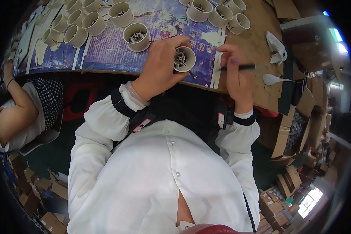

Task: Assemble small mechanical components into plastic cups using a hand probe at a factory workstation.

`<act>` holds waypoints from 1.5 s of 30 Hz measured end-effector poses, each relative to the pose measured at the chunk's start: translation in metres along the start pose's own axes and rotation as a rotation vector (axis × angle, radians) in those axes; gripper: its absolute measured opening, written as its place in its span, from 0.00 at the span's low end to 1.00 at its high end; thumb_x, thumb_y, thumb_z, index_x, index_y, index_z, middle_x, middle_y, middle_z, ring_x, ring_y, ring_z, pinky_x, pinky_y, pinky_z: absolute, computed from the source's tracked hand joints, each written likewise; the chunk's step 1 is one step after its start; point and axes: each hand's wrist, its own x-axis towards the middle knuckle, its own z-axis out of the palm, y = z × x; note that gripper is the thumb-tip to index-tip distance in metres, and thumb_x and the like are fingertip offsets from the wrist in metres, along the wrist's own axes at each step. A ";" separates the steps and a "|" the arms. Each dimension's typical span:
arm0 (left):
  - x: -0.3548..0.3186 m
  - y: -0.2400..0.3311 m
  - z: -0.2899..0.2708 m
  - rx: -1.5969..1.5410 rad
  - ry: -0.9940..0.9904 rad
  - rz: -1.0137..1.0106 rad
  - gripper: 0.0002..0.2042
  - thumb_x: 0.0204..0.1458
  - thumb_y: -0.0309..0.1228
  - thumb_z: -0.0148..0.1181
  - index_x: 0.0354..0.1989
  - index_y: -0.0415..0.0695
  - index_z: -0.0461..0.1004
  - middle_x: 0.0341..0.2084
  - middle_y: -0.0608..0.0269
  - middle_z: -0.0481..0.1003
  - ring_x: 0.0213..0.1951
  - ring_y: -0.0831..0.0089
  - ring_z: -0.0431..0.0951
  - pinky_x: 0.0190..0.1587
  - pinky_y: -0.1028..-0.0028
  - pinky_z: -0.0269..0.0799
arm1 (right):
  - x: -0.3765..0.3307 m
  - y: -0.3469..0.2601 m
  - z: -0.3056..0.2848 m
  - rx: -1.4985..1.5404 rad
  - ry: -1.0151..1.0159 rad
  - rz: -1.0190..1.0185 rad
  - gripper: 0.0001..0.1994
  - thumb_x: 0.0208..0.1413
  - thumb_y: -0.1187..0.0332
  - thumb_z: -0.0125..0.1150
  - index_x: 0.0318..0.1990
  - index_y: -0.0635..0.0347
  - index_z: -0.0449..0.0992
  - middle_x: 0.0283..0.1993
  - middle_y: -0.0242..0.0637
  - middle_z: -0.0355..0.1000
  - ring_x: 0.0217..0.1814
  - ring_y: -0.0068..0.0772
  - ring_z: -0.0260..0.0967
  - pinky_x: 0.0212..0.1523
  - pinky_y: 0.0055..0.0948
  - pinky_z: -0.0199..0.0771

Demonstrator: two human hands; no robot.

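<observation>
My left hand (156, 67) is wrapped around a white round cup-shaped housing (190, 56), held above the near edge of the table. Inside the housing sits a small motor, its open side facing up. Thin dark wires (198, 78) trail from it toward the table edge. To the right, my right hand (238, 84) pinches a slim dark stick-like tool (245, 67) between thumb and fingers; its exact kind cannot be made out. The tool is apart from the housing. Another white housing with a motor (137, 38) stands just left of my left hand.
Several similar housings (93, 24) stand at the far left, and more (220, 15) at the far right. A white glue bottle (271, 79) and crumpled white cloth (277, 48) lie on the right. Another person's arm (17, 93) is at the left. An open carton (294, 132) stands right.
</observation>
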 end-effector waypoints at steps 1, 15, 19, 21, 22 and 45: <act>0.000 0.000 0.000 -0.012 -0.008 -0.011 0.36 0.33 0.23 0.71 0.56 0.44 0.62 0.46 0.61 0.72 0.48 0.57 0.71 0.52 0.63 0.63 | 0.000 0.000 -0.001 -0.014 -0.100 0.119 0.15 0.66 0.58 0.48 0.43 0.60 0.74 0.33 0.35 0.72 0.29 0.28 0.66 0.34 0.24 0.66; 0.003 0.000 0.005 -0.171 -0.051 -0.237 0.34 0.39 0.24 0.70 0.57 0.41 0.59 0.47 0.55 0.72 0.49 0.53 0.73 0.51 0.63 0.69 | -0.004 -0.005 0.005 -0.213 -0.214 0.007 0.07 0.60 0.67 0.58 0.39 0.62 0.74 0.35 0.36 0.72 0.36 0.24 0.70 0.40 0.26 0.68; 0.004 0.000 0.003 -0.189 -0.075 -0.285 0.34 0.42 0.27 0.71 0.57 0.40 0.59 0.47 0.54 0.72 0.47 0.54 0.76 0.48 0.65 0.72 | -0.017 -0.002 0.006 0.213 -0.054 0.142 0.06 0.61 0.68 0.58 0.41 0.59 0.74 0.41 0.39 0.72 0.40 0.30 0.71 0.43 0.27 0.69; 0.006 0.001 0.001 -0.225 -0.065 -0.304 0.34 0.42 0.28 0.71 0.57 0.40 0.58 0.47 0.53 0.72 0.46 0.56 0.76 0.48 0.66 0.72 | -0.027 -0.007 0.006 0.202 0.024 0.106 0.06 0.57 0.70 0.61 0.41 0.57 0.75 0.41 0.39 0.73 0.39 0.38 0.71 0.41 0.30 0.70; 0.007 0.001 -0.001 -0.255 -0.050 -0.328 0.35 0.42 0.29 0.71 0.58 0.40 0.58 0.47 0.53 0.72 0.46 0.58 0.77 0.47 0.67 0.73 | -0.030 -0.009 0.007 0.199 0.061 0.086 0.07 0.54 0.71 0.62 0.41 0.56 0.75 0.41 0.40 0.74 0.39 0.41 0.71 0.40 0.31 0.71; 0.013 0.000 0.002 -0.332 -0.074 -0.412 0.35 0.41 0.32 0.73 0.57 0.39 0.60 0.45 0.54 0.74 0.45 0.65 0.78 0.47 0.71 0.74 | -0.041 -0.006 0.030 -0.391 -0.048 -0.238 0.12 0.37 0.79 0.68 0.33 0.54 0.80 0.32 0.31 0.74 0.35 0.36 0.70 0.34 0.31 0.72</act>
